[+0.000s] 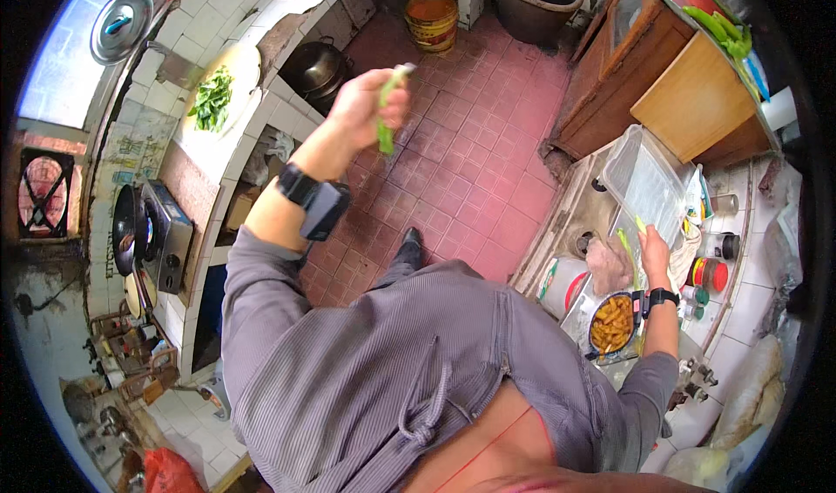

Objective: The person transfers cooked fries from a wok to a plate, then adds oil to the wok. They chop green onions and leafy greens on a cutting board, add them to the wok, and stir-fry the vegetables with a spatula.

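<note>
My left hand (pixel 370 108) is raised over the tiled floor, fingers closed round a pale green vegetable stalk (pixel 386 138). At the right counter, my right hand (pixel 655 251) is closed on another green stalk (pixel 641 228), beside a clear plastic lid (pixel 644 178). Green stalks (pixel 625 249) lie next to it, by a crumpled pinkish cloth (pixel 607 266). Just below sits a round container of orange-brown food pieces (pixel 610 325), with a white red-banded tub (pixel 558 286) beside it. On the left counter, cut greens (pixel 211 99) rest on a round board (pixel 241 73).
A stove (pixel 171 233) with a black pan (pixel 129 227) is at left. A black pot (pixel 315 70), yellow bucket (pixel 430 33) and large basin (pixel 535 5) stand at the back. A wooden cabinet (pixel 601 101) and board (pixel 684 92) are at upper right. The floor (pixel 470 145) is pink tile.
</note>
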A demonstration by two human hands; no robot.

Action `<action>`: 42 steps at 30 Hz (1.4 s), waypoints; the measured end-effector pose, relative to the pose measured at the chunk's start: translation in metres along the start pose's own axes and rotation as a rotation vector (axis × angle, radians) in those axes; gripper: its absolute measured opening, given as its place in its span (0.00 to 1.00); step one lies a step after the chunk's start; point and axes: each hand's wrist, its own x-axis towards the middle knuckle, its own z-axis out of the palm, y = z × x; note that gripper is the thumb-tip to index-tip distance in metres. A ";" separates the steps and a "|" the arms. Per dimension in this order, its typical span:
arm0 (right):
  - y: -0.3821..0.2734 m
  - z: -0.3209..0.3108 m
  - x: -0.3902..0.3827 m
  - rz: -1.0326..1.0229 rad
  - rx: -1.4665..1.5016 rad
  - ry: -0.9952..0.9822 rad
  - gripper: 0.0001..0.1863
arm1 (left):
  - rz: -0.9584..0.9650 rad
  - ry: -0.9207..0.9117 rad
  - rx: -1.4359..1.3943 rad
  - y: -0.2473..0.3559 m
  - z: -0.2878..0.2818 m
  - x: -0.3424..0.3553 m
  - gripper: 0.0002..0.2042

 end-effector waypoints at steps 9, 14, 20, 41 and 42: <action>-0.035 -0.003 0.040 0.290 -0.281 -0.105 0.19 | 0.385 -0.038 -0.248 0.074 -0.108 0.010 0.15; -0.171 -0.012 0.150 0.020 0.204 0.120 0.19 | 0.335 -0.048 -0.389 0.126 -0.167 0.039 0.10; -0.350 -0.023 0.247 -0.365 0.313 -0.119 0.17 | 0.356 0.110 -0.380 0.179 -0.219 0.095 0.17; -0.843 -0.071 0.662 -0.874 0.911 -0.315 0.15 | 0.678 0.926 0.672 0.507 -0.458 0.347 0.17; -0.858 -0.069 0.672 -0.801 0.881 -0.337 0.14 | 0.650 1.031 0.908 0.522 -0.479 0.372 0.18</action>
